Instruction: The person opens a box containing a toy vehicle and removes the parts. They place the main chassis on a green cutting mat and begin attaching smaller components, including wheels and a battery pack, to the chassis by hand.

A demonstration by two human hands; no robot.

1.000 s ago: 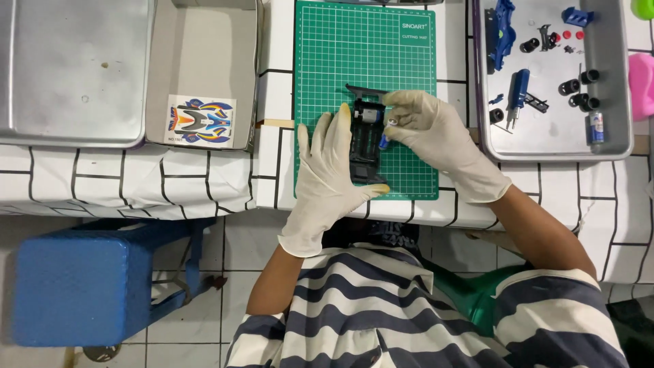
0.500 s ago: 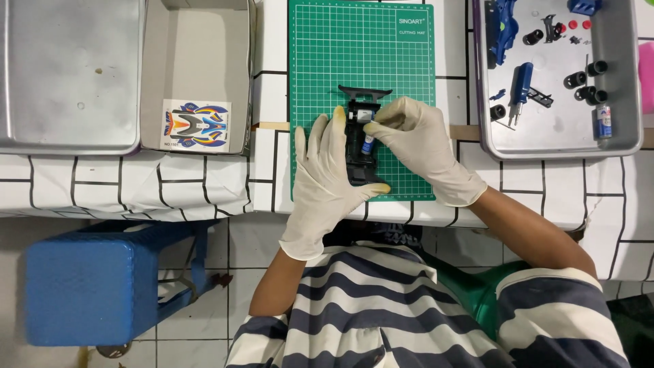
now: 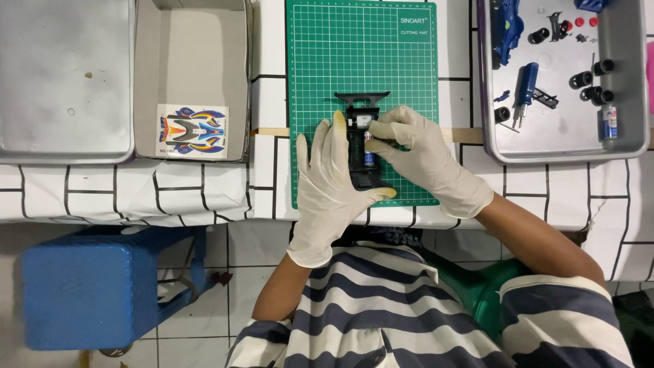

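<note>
Nearest: striped shirt (image 3: 409,307), blue plastic stool (image 3: 88,289) on the tiled floor at lower left.

Both hands gloved, meeting on the green cutting mat (image 3: 320,68) at the near edge of the table (image 3: 102,191). Left hand (image 3: 330,187) cups the black toy car chassis (image 3: 362,140) from its left side, thumb under the near end, fingers along the flank; grip closed around the chassis. Right hand (image 3: 422,157) comes in from the right, fingertips pinched together on a small blue-and-silver battery (image 3: 368,146) sitting in the chassis middle. The chassis lies lengthwise on the mat, its wide bumper end pointing away.

Handling, as a judgement: chassis looks like light, stiff moulded plastic with thin tabs that could snap; best held by the long side walls, not the bumper. Battery is smooth and round, likely slippery in gloves, so hold it near both ends.

Farther: open cardboard box (image 3: 191,41) holding 1 sticker sheet (image 3: 193,131), flat metal tray (image 3: 65,75) at far left, metal parts tray (image 3: 627,82) at right with blue parts and black wheels (image 3: 593,78).
</note>
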